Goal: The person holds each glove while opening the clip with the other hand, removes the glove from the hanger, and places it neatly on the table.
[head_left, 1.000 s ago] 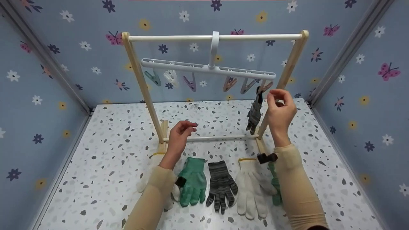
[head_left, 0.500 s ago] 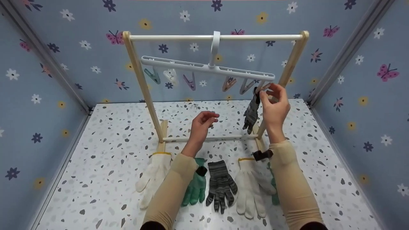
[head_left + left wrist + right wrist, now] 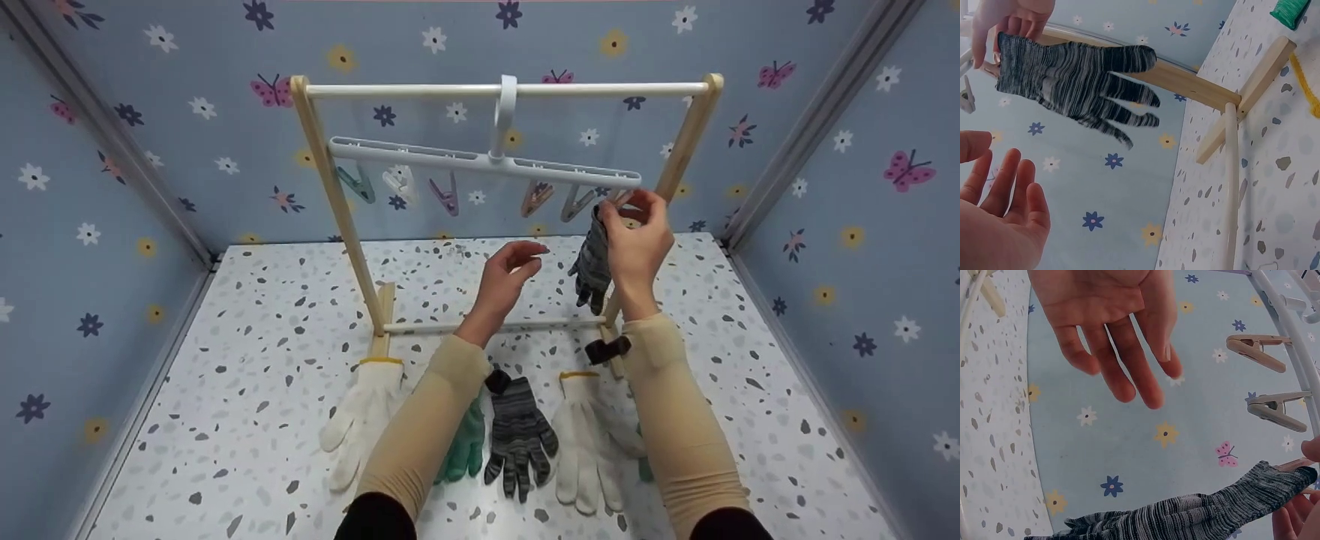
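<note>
A striped grey-black knit glove (image 3: 592,262) hangs by its cuff from the pinkish clothes peg (image 3: 1296,464) at the right end of a white hanger (image 3: 442,159). My right hand (image 3: 640,244) pinches at this peg, thumb on one side and fingertips on the other, right at the cuff. In the left wrist view the glove (image 3: 1067,73) spreads sideways across the picture, its fingers dangling loose. My left hand (image 3: 506,281) is held in the air left of the glove, fingers loosely bent, holding nothing.
The hanger hooks over the top bar (image 3: 405,91) of a wooden rack and tilts down to the right. Several other pegs, such as a green one (image 3: 358,184), hang along it. White (image 3: 364,420), green (image 3: 465,442) and striped gloves (image 3: 517,435) lie on the speckled surface in front.
My right hand has moved left and up from beside the peg onto it. The hanging glove has turned more face-on. My left hand has moved right and up towards the glove.
</note>
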Action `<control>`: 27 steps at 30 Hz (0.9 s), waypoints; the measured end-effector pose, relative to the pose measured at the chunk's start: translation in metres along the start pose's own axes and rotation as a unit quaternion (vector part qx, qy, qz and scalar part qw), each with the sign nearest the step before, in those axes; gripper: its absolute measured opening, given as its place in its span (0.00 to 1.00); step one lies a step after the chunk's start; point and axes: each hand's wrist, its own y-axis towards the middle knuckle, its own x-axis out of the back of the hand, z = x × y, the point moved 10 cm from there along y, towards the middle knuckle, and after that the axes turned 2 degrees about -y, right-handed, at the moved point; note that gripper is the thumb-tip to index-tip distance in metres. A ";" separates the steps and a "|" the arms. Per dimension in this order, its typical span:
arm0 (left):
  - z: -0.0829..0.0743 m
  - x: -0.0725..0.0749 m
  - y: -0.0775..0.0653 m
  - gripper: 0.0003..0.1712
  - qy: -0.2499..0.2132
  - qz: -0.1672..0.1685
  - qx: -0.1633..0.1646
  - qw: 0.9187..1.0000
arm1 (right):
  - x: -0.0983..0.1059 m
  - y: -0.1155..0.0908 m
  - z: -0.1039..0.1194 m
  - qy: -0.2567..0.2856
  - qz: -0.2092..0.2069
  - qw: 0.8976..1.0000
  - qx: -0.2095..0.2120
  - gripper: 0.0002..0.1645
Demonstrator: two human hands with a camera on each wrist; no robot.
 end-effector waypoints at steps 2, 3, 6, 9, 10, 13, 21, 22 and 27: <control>0.001 -0.005 0.003 0.14 0.004 0.007 0.001 1.000 | -0.001 0.001 -0.001 -0.005 -0.004 1.000 -0.007 0.26; 0.002 -0.008 0.004 0.14 0.005 0.010 0.002 1.000 | -0.001 0.002 -0.001 -0.007 -0.007 1.000 -0.010 0.26; 0.004 -0.013 0.007 0.15 0.004 0.014 0.006 1.000 | 0.000 0.004 -0.004 -0.006 -0.012 1.000 -0.019 0.24; 0.005 -0.016 0.010 0.17 0.005 0.014 0.009 1.000 | 0.000 0.004 -0.005 -0.004 -0.014 1.000 -0.023 0.22; 0.005 -0.017 0.011 0.17 0.002 0.014 0.010 1.000 | 0.000 0.004 -0.005 -0.002 -0.014 1.000 -0.024 0.22; 0.004 -0.020 0.015 0.17 -0.009 0.016 0.009 1.000 | 0.001 0.004 -0.004 0.000 -0.014 1.000 -0.021 0.20; 0.002 -0.032 0.022 0.20 -0.057 0.041 0.014 0.997 | 0.004 0.003 -0.003 -0.009 -0.016 1.000 -0.019 0.19; 0.002 -0.034 0.024 0.20 -0.064 0.043 0.015 0.997 | 0.003 0.004 -0.003 -0.008 -0.015 1.000 -0.021 0.19; 0.002 -0.043 0.033 0.23 -0.061 0.052 0.021 0.997 | 0.002 0.004 -0.003 -0.003 -0.012 1.000 -0.028 0.18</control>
